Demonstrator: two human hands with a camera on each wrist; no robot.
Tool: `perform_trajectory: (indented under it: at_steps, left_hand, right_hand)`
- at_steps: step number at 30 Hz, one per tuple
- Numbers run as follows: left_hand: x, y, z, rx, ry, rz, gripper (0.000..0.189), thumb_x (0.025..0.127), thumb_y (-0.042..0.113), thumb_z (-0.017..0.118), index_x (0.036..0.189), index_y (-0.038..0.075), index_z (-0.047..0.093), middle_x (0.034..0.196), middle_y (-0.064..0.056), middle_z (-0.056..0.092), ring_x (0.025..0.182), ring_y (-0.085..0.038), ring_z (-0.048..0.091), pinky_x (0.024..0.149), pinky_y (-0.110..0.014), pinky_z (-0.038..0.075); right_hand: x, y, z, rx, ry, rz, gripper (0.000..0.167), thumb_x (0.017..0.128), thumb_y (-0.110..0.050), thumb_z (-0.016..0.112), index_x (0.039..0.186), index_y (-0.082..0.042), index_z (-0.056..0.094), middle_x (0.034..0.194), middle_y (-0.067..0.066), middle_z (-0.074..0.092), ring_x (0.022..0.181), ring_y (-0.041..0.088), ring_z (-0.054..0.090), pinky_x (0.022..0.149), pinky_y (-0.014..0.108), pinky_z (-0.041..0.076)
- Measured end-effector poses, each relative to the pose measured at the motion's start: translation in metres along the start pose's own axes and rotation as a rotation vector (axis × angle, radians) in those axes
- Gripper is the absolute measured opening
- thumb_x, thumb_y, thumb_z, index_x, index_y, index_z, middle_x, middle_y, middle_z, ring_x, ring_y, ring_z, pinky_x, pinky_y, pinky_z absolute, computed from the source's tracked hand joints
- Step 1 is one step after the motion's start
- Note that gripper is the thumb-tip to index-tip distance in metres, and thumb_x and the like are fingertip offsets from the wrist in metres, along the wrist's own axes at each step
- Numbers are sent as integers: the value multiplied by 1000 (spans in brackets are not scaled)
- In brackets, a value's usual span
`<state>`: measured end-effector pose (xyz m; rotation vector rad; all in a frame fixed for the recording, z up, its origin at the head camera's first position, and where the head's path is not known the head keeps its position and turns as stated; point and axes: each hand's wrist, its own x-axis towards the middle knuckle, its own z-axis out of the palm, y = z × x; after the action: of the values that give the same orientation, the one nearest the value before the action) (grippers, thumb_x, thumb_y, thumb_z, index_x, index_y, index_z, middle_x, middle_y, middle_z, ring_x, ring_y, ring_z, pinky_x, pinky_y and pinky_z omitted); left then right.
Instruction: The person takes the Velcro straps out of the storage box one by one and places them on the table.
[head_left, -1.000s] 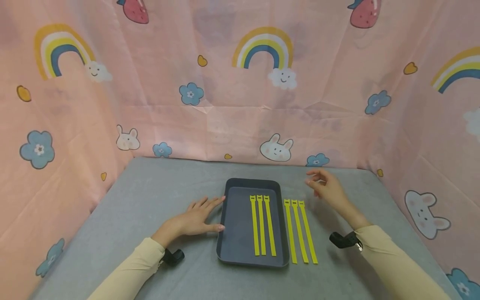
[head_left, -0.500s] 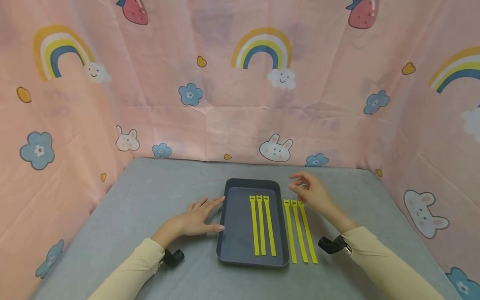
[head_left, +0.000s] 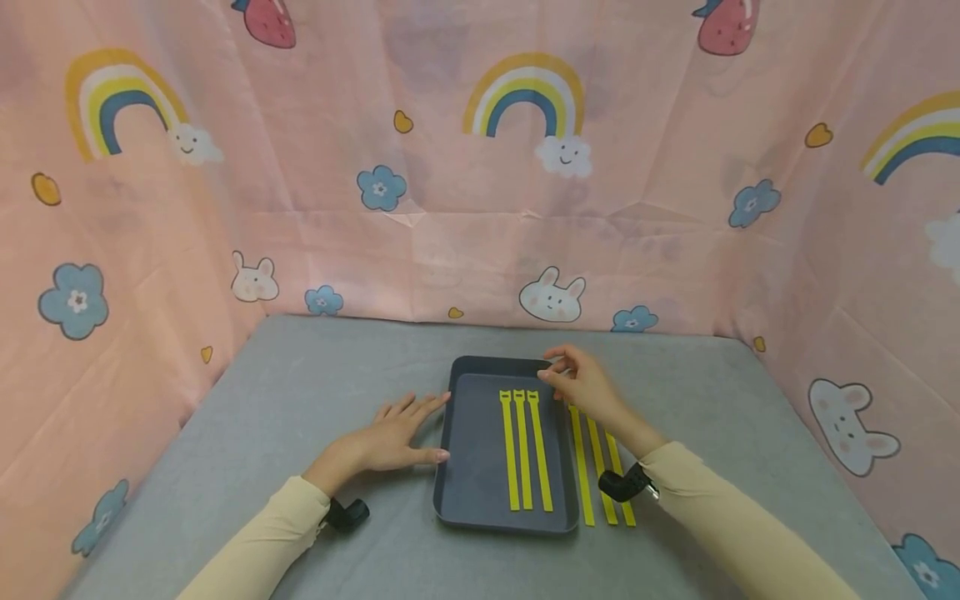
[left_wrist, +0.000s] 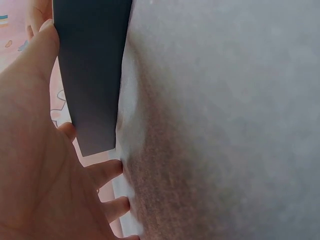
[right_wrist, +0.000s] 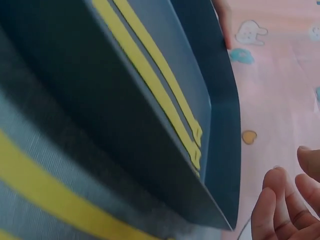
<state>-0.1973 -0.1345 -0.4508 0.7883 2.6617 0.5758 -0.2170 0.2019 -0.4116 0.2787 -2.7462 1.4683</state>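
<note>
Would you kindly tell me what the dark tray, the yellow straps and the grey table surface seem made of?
Dark tray: matte, perhaps coated metal or rigid plastic; it looks smooth, thin-walled and stiff.
Yellow straps: dull, possibly fabric or plastic; they are thin, flat bands slotted at one end.
Grey table surface: apparently woven cloth, matte; fine threadlike lines show.

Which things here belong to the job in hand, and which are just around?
Likely part of the job:
dark tray
three yellow straps inside it
three yellow straps beside it
left hand, touching the tray
right hand, near its far right corner

Just around:
grey table
pink patterned curtain
wrist cameras
</note>
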Motion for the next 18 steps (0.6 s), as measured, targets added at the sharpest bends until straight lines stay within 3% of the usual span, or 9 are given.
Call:
perform_trajectory:
  at_steps: [5,12,18]
  left_hand:
    - [0,0,0,-3,2,0,93,86,73,54,159,40,7,168,-2,18,155,-42,8,119,-70,7]
    - [-1,1,-1,-11,13,8,91,87,70,56,159,39,10,167,-3,20,154,-43,9,119,-71,7]
    - [-2,1,0,-13,12,10,90,88,70,56,159,38,10,167,-3,20,155,-42,9,119,-71,7]
  right_hand:
    - [7,-4,15,-10,-3,18,36,96,-19,67,128,-5,57,98,16,68,76,39,65,57,27,50]
    - [16,-7,30,28,-36,6,36,95,-21,67,127,-7,58,100,19,69,79,41,67,63,34,54]
    - [19,-5,41,8,-57,17,37,95,-21,67,127,-5,58,97,18,70,78,36,67,65,35,54]
